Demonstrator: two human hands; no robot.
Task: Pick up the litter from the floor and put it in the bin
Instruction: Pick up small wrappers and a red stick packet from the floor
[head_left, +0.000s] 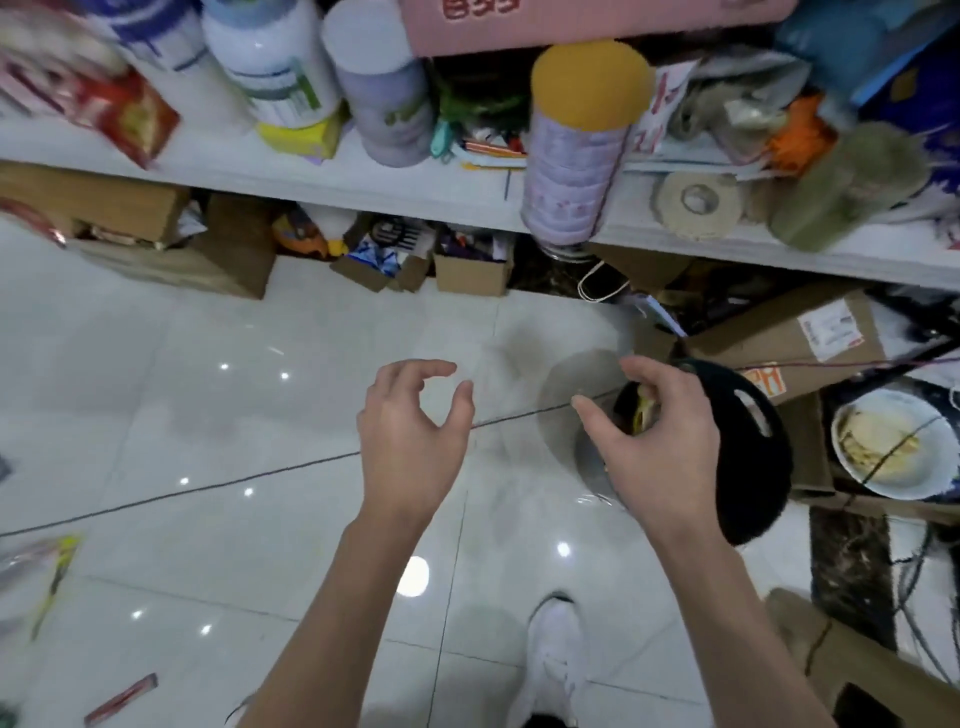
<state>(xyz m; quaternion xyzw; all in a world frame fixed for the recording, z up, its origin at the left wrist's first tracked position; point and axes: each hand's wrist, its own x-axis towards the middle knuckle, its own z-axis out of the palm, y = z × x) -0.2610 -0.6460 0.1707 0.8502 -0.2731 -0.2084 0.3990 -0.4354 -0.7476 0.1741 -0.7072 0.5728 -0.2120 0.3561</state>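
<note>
Two hands: left hand (410, 452) empty, fingers slack; right hand (660, 447) over bin (763, 467), fingers curled, grip on yellow scrap (643, 413) unclear, so release squarely above the opening.

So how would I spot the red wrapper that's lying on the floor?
Look at the glossy white tile floor, down to the bottom-left corner of the view. The red wrapper lies there, a flat narrow strip; the clear packet above it has a yellow stripe instead.
</note>
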